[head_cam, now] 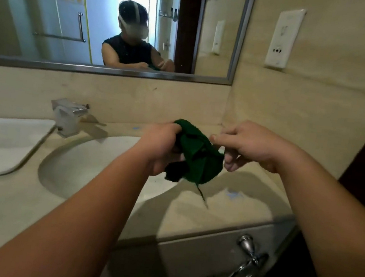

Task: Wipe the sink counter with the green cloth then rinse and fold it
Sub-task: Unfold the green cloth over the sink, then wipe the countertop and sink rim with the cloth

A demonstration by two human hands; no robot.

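Observation:
The green cloth (199, 159) hangs bunched in the air above the right rim of the oval sink (86, 163), a loose thread dangling from its lower edge. My left hand (161, 147) grips its left side in a closed fist. My right hand (247, 146) pinches the cloth's right edge between thumb and fingers. The beige stone counter (225, 210) lies below both hands, with small blue marks on it. The chrome tap (69, 116) stands behind the sink at the left, and no water runs from it.
A white tray (1, 146) lies on the counter to the left of the sink. The mirror (113, 19) fills the wall behind. A wall socket plate (283, 38) sits on the right wall. A chrome valve (247, 256) projects below the counter's front edge.

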